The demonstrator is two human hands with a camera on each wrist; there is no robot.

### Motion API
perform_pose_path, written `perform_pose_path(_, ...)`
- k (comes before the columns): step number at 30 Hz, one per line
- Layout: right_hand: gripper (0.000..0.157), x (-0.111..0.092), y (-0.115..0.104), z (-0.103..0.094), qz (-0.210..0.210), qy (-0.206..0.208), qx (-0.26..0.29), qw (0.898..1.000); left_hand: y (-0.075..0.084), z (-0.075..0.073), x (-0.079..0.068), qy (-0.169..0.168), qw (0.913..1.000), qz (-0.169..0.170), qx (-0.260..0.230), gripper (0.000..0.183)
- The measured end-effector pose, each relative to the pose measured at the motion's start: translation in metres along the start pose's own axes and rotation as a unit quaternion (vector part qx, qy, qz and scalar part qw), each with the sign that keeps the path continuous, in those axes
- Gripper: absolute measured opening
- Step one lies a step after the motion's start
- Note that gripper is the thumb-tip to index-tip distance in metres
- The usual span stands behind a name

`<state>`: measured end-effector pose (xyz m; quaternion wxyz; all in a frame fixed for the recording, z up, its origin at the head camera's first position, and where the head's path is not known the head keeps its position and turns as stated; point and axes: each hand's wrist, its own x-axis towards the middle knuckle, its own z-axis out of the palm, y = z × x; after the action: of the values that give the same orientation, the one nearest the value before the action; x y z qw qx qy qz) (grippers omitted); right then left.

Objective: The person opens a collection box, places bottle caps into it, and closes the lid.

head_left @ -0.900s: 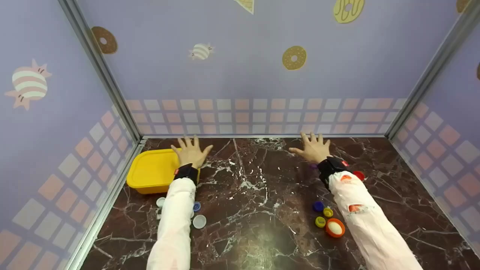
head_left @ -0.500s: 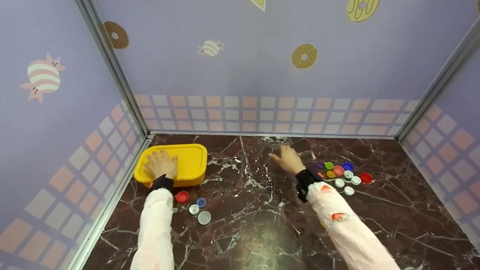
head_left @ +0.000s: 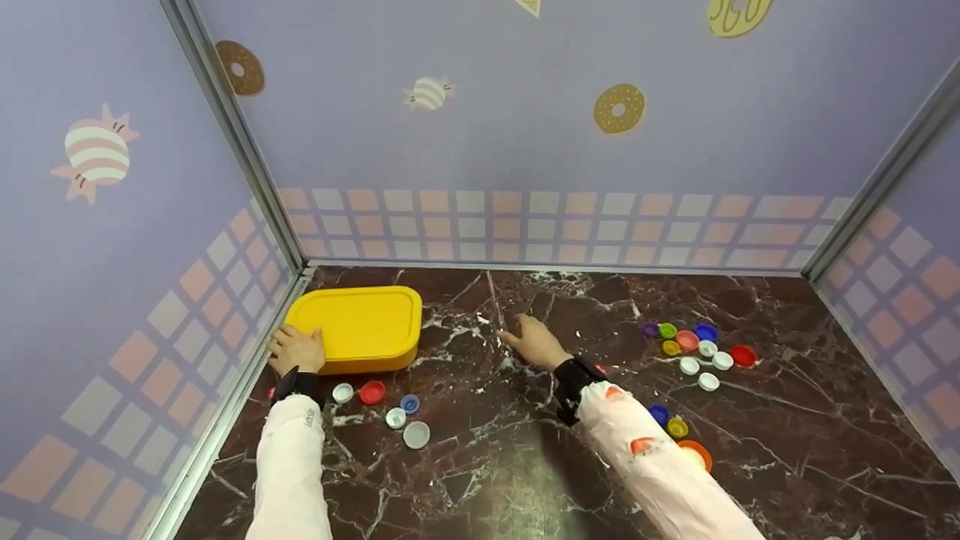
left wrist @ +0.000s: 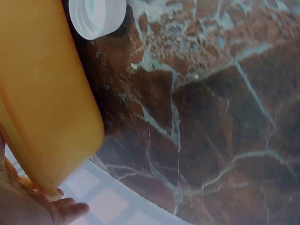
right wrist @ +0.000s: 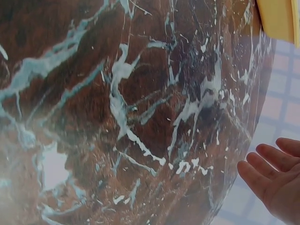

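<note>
A yellow lidded plastic box (head_left: 367, 322) stands at the back left of the dark marble-patterned table. My left hand (head_left: 298, 351) is at its front left corner, fingers reaching over the left edge and thumb toward the lid. In the left wrist view, the fingertips (left wrist: 70, 210) lie right at the lid's rim, past the box corner. My right hand (head_left: 537, 343) is over the middle of the table, fingers loosely bent and holding nothing. The right wrist view shows that hand (right wrist: 276, 176) with relaxed fingers above the tabletop.
Bottle caps lie in front of the box, among them a red cap (head_left: 372, 392), a blue cap (head_left: 409, 404) and a grey cap (head_left: 416, 435). More caps cluster at right, including a red one (head_left: 743, 355). An orange cap (head_left: 696, 454) is partly behind the right sleeve. Walls enclose the table.
My left hand has moved from the box's right side across the lid to its front left corner. The right hand has come left and nearer, its spread fingers now relaxed. The view has shifted slightly.
</note>
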<state>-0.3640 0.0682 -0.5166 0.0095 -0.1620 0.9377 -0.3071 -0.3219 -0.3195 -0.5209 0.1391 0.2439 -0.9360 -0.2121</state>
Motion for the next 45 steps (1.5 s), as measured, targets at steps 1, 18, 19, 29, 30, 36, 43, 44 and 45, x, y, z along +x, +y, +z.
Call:
perform_pose_path(1, 0.060, 0.000, 0.000, 0.000, -0.001, -0.001, 0.005, 1.000, 0.001, 0.000, -0.001, 0.001, 0.9999, -0.001, -0.012, 0.066)
perform_pose_path(18, 0.054, -0.003, 0.003, 0.003, -0.003, -0.010, 0.083, 0.997, 0.056, 0.032, -0.010, 0.003, 0.9958, 0.084, -0.035, 0.068)
perform_pose_path(19, 0.054, -0.004, 0.003, 0.003, 0.000, -0.011, 0.085, 0.996, 0.060, 0.033, -0.012, 0.000, 0.9954, 0.088, -0.038, 0.067)
perform_pose_path(29, 0.048, -0.007, 0.004, 0.006, 0.026, -0.017, 0.142, 0.989, 0.093, 0.048, -0.026, -0.018, 0.9900, 0.124, -0.065, 0.063)
perform_pose_path(30, 0.047, -0.007, 0.003, 0.007, 0.026, -0.018, 0.146, 0.989, 0.096, 0.050, -0.027, -0.021, 0.9893, 0.128, -0.068, 0.065)
perform_pose_path(36, 0.037, -0.008, 0.003, 0.007, 0.055, -0.028, 0.171, 0.983, 0.109, 0.056, -0.037, -0.025, 0.9833, 0.159, -0.085, 0.073)
perform_pose_path(43, 0.027, -0.008, 0.008, -0.002, 0.121, -0.017, 0.174, 0.977, 0.119, 0.058, -0.043, -0.065, 0.9800, 0.153, -0.109, 0.074)
perform_pose_path(44, 0.026, -0.007, 0.010, -0.005, 0.127, -0.016, 0.168, 0.977, 0.121, 0.058, -0.044, -0.078, 0.9791, 0.151, -0.111, 0.074)
perform_pose_path(45, 0.025, -0.007, 0.013, -0.007, 0.133, -0.014, 0.163, 0.978, 0.124, 0.058, -0.044, -0.093, 0.9780, 0.147, -0.115, 0.074)
